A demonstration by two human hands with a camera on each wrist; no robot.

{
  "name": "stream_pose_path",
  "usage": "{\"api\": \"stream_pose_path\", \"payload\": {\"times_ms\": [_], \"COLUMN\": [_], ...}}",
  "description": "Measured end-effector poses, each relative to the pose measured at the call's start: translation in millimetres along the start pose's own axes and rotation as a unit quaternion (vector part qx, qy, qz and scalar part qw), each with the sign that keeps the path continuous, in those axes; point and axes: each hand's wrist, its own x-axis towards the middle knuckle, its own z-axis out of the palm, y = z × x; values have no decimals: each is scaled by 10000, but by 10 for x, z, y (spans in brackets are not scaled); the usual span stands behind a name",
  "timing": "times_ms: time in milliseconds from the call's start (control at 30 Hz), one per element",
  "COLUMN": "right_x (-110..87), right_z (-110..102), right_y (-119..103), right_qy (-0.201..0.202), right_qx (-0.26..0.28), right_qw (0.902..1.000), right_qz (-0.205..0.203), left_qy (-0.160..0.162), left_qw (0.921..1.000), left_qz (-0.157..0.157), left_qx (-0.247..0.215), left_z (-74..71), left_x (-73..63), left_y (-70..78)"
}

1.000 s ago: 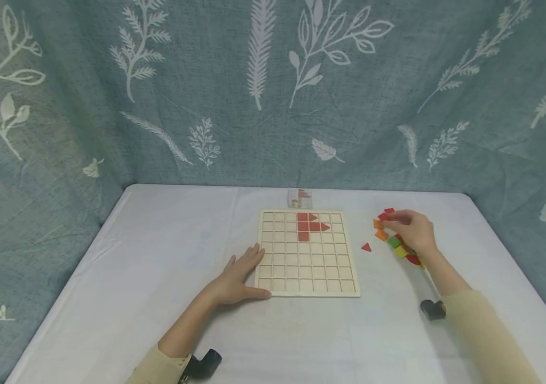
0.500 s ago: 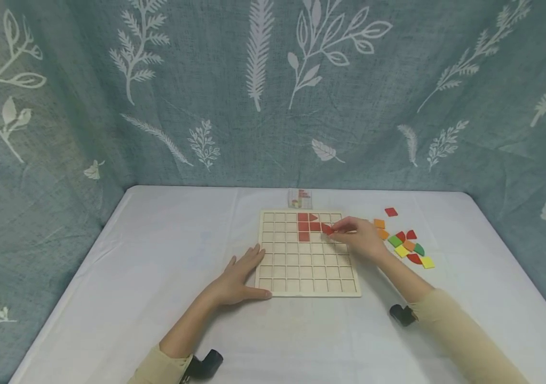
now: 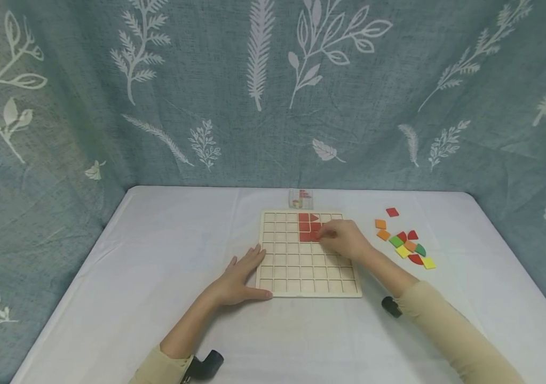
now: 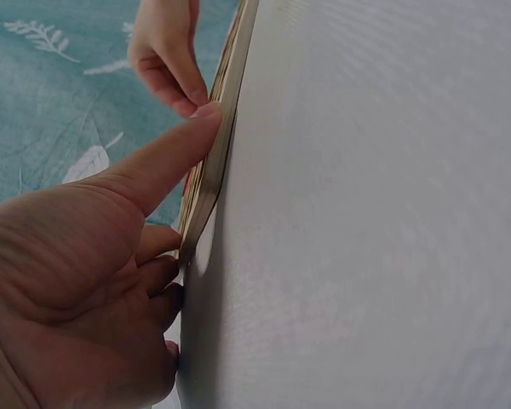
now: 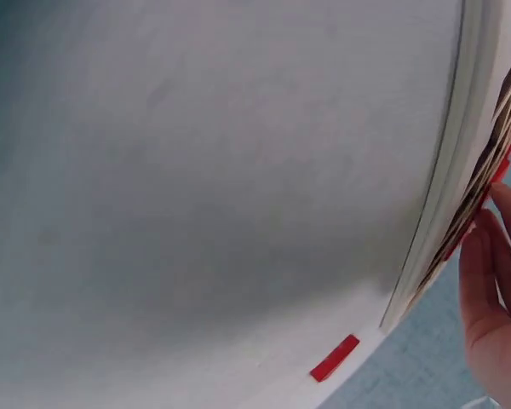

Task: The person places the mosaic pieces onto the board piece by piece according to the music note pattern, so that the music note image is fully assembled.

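A pale wooden grid board lies on the table with several red tiles set in its upper cells. My right hand is over the board's right part, thumb and fingers pinching a red square tile at the third row, beside the red column. Its fingertips cover part of the row above. In the right wrist view, the fingers are right at the red tiles on the board. My left hand rests spread at the board's left edge, its thumb lying on the near edge.
Right of the board lie loose tiles: a red one, orange ones, green ones and yellow ones. A small pattern card in clear plastic stands behind the board. A patterned curtain hangs along the table's back edge.
My right hand has gone from the loose tiles leftward to the board, carrying a red tile, which now sits at the third row. My left hand has stayed put.
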Motion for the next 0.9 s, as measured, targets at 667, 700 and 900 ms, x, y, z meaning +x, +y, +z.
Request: {"api": "stream_pose_path", "payload": {"times_ms": [667, 700, 900], "right_x": [11, 7, -27], "right_z": [48, 40, -96], "right_y": [26, 26, 90], "right_qy": [-200, -221, 12], "right_qx": [41, 83, 870], "right_qw": [9997, 9996, 9924], "right_qz": [-142, -139, 874], "left_qy": [-1, 15, 50], "left_qw": [10000, 10000, 10000], "left_qz": [77, 75, -9], "left_qx": [-2, 6, 21], "left_z": [30, 31, 47], "left_x": [-12, -12, -18], "left_y": [-31, -31, -26]}}
